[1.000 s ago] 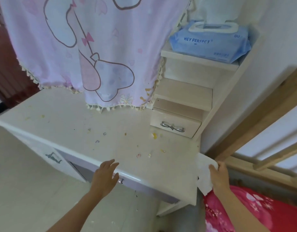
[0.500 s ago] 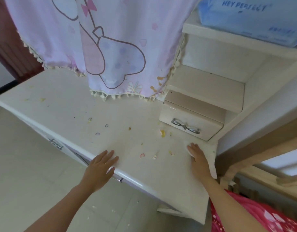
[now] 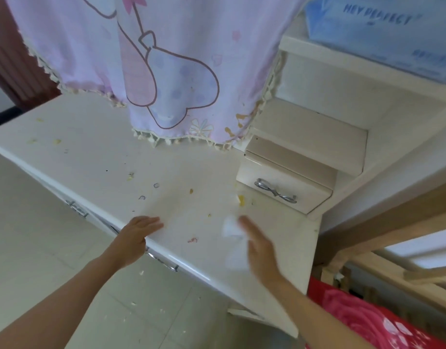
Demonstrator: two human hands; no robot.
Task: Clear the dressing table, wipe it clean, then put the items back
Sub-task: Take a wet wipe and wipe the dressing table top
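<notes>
The cream dressing table [image 3: 96, 157] carries yellow crumbs [image 3: 241, 200] and small sticker marks. My right hand [image 3: 261, 250] lies flat with straight fingers on a white wipe [image 3: 233, 231], pressing it onto the tabletop left of the small drawer; the hand is motion-blurred. My left hand [image 3: 136, 235] rests open on the table's front edge, fingers straight and pointing right.
A pink cartoon cloth [image 3: 166, 64] hangs over the back of the table. A small drawer unit [image 3: 284, 190] with stepped shelves stands at the right, a blue wipes pack [image 3: 383, 34] on top. A wooden bed rail [image 3: 393, 250] and red bedding [image 3: 367, 321] lie right.
My right hand brought the white wipe from the table's right end onto the top and is sliding it leftward. The left hand stayed on the front edge. The view moved closer.
</notes>
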